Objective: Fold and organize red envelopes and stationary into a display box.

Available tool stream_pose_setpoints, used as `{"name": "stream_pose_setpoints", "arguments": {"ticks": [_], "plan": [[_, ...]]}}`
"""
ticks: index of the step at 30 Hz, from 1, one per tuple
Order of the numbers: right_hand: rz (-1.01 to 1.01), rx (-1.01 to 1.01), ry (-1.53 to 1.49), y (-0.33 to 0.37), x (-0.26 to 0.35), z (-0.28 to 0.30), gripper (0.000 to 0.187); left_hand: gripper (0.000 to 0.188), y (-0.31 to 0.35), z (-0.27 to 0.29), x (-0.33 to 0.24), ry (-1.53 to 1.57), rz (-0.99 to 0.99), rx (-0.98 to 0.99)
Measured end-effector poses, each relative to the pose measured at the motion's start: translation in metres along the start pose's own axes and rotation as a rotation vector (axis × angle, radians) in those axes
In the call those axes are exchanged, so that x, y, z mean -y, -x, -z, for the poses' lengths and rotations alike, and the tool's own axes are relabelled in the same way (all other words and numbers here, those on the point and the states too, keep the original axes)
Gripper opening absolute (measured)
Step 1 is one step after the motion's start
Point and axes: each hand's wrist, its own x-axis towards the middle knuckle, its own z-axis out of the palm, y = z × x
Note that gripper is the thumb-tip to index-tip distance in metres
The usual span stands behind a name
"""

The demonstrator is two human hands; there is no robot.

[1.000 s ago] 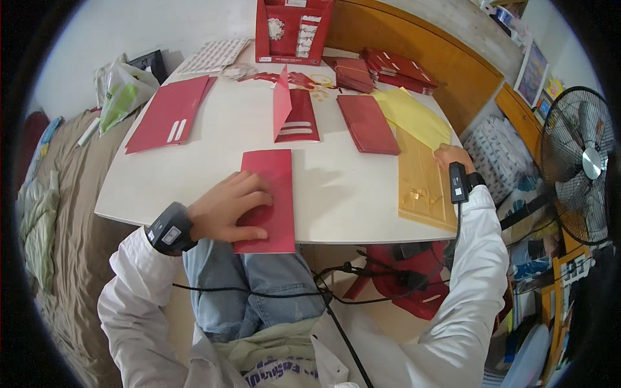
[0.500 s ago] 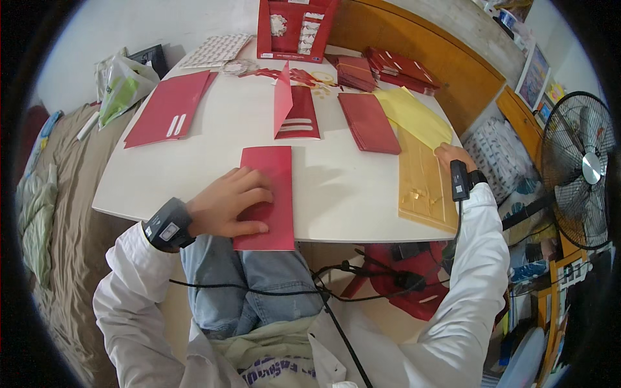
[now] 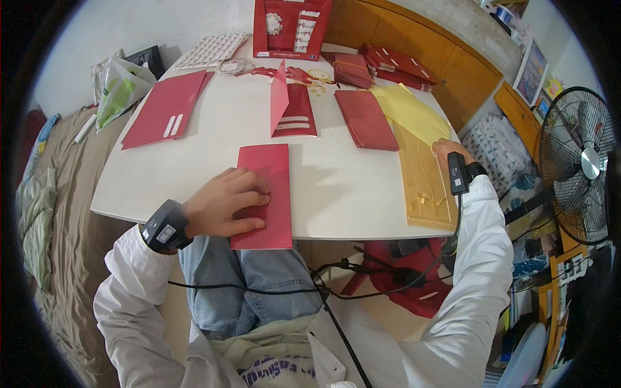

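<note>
My left hand (image 3: pixel 229 202) lies on a folded red card (image 3: pixel 275 213) at the table's front edge, fingers spread and slightly bent over it. At the table's right side, my right hand (image 3: pixel 449 152) has its curled fingers at the edge of a golden-yellow sheet (image 3: pixel 420 174) of shiny strips. A paler yellow sheet (image 3: pixel 414 113) overlaps its far end. The right fingertips are partly hidden. Ahead of the left hand stands a partly opened red card (image 3: pixel 300 107) with two white slots. To its right is a stack of dark red cards (image 3: pixel 365 119).
Larger red sheets (image 3: pixel 165 110) lie at the left. At the back are a red display box (image 3: pixel 291 29), a patterned white sheet (image 3: pixel 213 50), red ribbons (image 3: pixel 278 73) and red packs (image 3: pixel 398 64). A fan (image 3: pixel 576 161) stands right of the table; black cables (image 3: pixel 259 291) cross my lap.
The near end of the golden-yellow sheet has shifted right, with my right hand at its edge. My left hand stays on the red card. The whole view has shifted slightly.
</note>
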Motion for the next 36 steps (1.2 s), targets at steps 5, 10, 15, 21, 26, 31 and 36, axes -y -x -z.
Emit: {"name": "stream_pose_setpoints", "arguments": {"ticks": [5, 10, 15, 21, 26, 31, 36], "plan": [[0.005, 0.021, -0.021, 0.003, -0.012, -0.01, 0.008, 0.033, -0.002, 0.001, 0.001, 0.001, -0.008, -0.007], [-0.139, -0.167, -0.15, 0.001, 0.013, 0.001, 0.009, 0.034, 0.002, 0.001, 0.001, -0.027, 0.006, 0.001], [-0.131, -0.368, -0.232, -0.018, 0.083, 0.049, 0.015, 0.044, -0.003, 0.002, -0.002, -0.027, 0.026, 0.055], [0.278, -0.492, -0.433, -0.046, 0.201, 0.094, 0.011, 0.055, 0.001, 0.003, -0.005, -0.07, 0.068, 0.136], [0.424, -0.416, -0.423, -0.058, 0.256, 0.101, 0.011, 0.06, -0.003, 0.003, -0.008, -0.111, 0.088, 0.163], [0.485, -0.382, -0.415, -0.071, 0.285, 0.098, 0.011, 0.058, 0.002, -0.001, -0.002, -0.049, 0.027, 0.007], [0.496, -0.335, -0.314, -0.076, 0.296, 0.088, 0.012, 0.054, 0.01, -0.007, 0.001, -0.062, 0.036, -0.024]]}}
